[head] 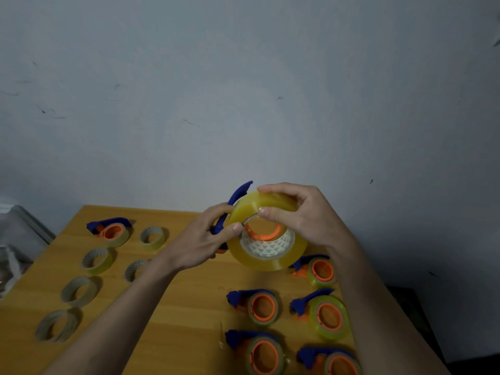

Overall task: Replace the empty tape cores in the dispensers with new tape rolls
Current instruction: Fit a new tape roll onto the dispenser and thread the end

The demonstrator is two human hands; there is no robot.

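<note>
A thick yellow tape roll (270,259) is held up above the wooden table (189,307), its white patterned core around an orange hub (266,234). My right hand (300,212) grips the roll from the top, fingers over its outer face and thumb at the core. My left hand (205,236) holds the blue dispenser (238,196) behind the roll, thumb pressed on the roll's edge. Part of the dispenser is hidden by the roll and my fingers.
Several blue-and-orange dispensers lie at the right front, such as one (257,305) and another with a yellow roll (324,316). Another dispenser (112,230) sits at the back left. Thin tape rolls (153,236) and empty cardboard cores (78,290) line the left side.
</note>
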